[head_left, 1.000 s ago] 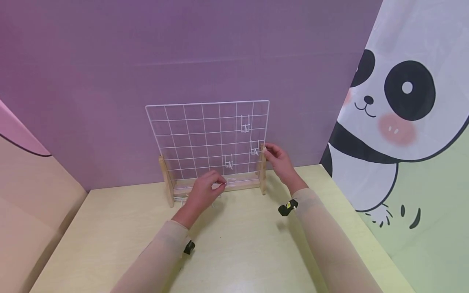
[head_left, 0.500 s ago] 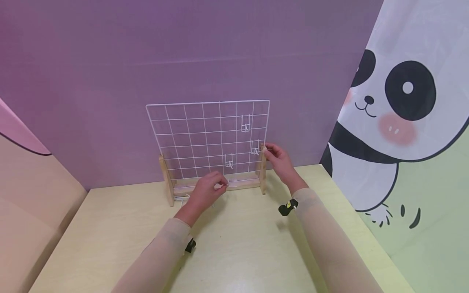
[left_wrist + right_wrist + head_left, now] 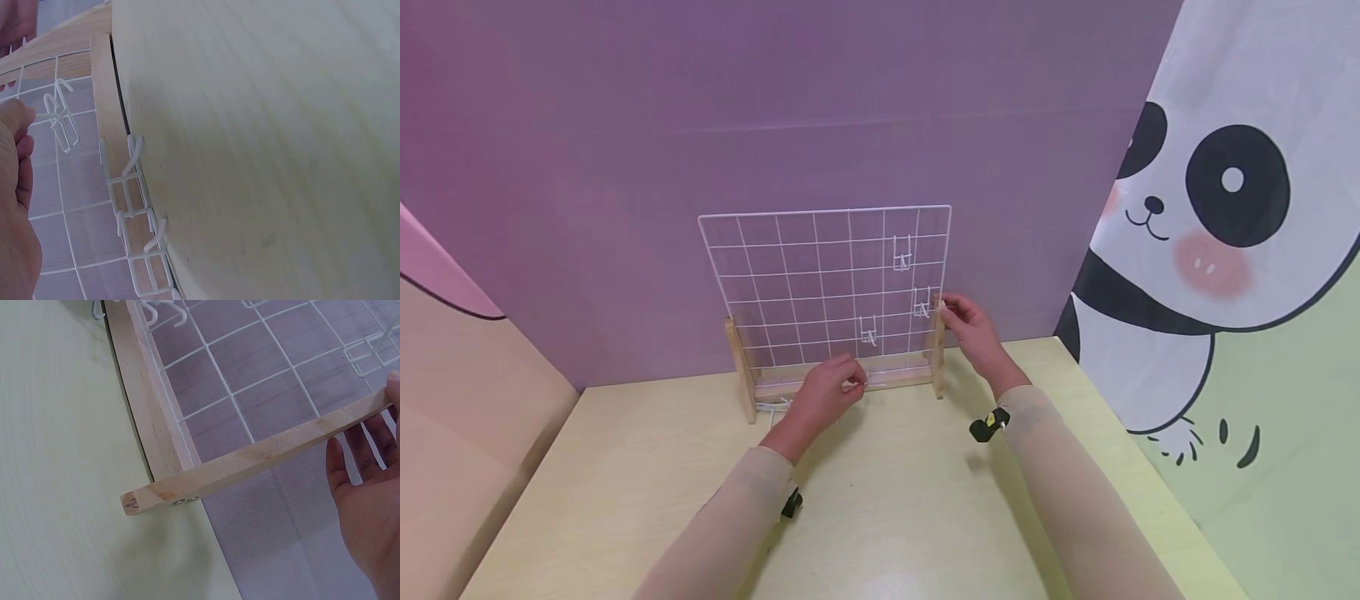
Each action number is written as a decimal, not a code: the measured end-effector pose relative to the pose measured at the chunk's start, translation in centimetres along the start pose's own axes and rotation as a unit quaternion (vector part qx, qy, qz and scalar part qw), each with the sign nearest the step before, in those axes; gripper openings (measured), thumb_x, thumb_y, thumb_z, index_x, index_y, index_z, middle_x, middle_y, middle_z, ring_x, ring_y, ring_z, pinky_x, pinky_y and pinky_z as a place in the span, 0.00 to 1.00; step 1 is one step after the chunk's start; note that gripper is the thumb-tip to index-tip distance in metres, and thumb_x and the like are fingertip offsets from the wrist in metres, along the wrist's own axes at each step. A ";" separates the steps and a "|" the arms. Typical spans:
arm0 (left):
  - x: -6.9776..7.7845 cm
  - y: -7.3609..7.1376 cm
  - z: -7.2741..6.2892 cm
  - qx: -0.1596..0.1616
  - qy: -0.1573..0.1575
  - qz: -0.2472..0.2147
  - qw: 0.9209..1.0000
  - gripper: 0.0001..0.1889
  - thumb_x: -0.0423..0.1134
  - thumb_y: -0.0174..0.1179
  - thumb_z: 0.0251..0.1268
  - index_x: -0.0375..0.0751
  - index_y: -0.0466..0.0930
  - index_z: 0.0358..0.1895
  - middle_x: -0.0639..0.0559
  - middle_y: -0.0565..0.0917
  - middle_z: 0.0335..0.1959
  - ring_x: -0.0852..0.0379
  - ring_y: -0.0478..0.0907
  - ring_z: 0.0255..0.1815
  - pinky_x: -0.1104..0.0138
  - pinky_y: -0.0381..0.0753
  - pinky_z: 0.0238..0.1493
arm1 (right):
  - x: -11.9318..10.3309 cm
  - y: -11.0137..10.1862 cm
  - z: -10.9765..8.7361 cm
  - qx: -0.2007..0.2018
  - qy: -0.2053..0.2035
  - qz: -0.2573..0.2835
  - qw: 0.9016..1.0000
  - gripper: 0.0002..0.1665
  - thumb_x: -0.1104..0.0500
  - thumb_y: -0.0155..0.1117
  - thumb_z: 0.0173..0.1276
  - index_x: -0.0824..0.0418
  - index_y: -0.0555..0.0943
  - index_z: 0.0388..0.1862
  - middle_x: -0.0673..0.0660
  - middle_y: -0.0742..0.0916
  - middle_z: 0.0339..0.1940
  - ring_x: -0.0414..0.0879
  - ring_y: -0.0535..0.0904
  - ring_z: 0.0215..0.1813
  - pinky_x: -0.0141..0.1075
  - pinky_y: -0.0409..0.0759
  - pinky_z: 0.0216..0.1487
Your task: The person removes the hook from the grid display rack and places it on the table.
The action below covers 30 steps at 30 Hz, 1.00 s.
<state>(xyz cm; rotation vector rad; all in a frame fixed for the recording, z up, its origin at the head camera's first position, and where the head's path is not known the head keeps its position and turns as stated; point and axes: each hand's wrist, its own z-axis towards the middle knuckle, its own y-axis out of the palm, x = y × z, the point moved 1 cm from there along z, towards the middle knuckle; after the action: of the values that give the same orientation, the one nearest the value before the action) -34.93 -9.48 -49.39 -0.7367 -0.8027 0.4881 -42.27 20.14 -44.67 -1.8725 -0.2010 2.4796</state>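
Note:
A white wire grid [image 3: 821,271] stands upright in a wooden stand, and three white wire hooks hang on its right half: an upper hook [image 3: 902,263], a middle hook [image 3: 921,310] and a lower hook [image 3: 868,337]. My left hand [image 3: 823,393] pinches another white wire hook [image 3: 60,117] by its prong, in front of the grid's lowest rows. In the left wrist view its two bent ends point up and away from the fingers. My right hand [image 3: 979,337] holds the top of the right wooden post [image 3: 262,450], thumb in front, fingers behind.
Several more hooks [image 3: 150,275] lie by the stand's bottom rail [image 3: 107,81], partly hidden behind the left hand in the head view. The left wooden post [image 3: 741,371] rises beside them. Behind the pale table [image 3: 895,500] is a purple wall [image 3: 625,208]; a panda picture [image 3: 1195,250] covers the right side.
My left hand has moved slightly right and down, and the hook in its fingers has turned a little. My right hand stays at the post.

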 end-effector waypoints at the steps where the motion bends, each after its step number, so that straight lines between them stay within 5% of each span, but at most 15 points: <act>1: 0.0 0.0 0.0 -0.004 -0.003 -0.001 1.000 0.09 0.27 0.74 0.69 0.45 0.87 0.40 0.56 0.85 0.41 0.52 0.88 0.48 0.58 0.91 0.55 | 0.0 0.0 0.0 0.000 0.001 0.000 1.000 0.22 0.59 0.60 0.89 0.68 0.79 0.74 0.62 0.86 0.66 0.46 0.81 0.65 0.44 0.80 0.74; 7: -0.2 0.3 0.0 -0.020 -0.022 -0.008 1.000 0.09 0.28 0.75 0.70 0.46 0.86 0.40 0.57 0.84 0.41 0.53 0.87 0.49 0.57 0.90 0.55 | 0.0 0.0 0.0 -0.002 0.008 0.001 1.000 0.23 0.59 0.61 0.89 0.67 0.79 0.75 0.64 0.85 0.68 0.48 0.80 0.67 0.47 0.78 0.77; 30: -0.6 1.0 0.3 -0.040 -0.011 0.009 0.999 0.10 0.26 0.75 0.67 0.45 0.85 0.37 0.54 0.86 0.40 0.52 0.87 0.46 0.58 0.90 0.52 | 0.0 -0.1 0.0 -0.002 0.007 -0.004 1.000 0.23 0.57 0.62 0.88 0.64 0.80 0.75 0.63 0.86 0.68 0.51 0.81 0.68 0.51 0.78 0.77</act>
<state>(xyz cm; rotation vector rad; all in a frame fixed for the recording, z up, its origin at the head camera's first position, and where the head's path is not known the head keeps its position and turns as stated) -35.68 -9.12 -50.30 -0.8137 -0.8402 0.4838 -42.30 20.24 -44.65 -1.8862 -0.2132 2.4630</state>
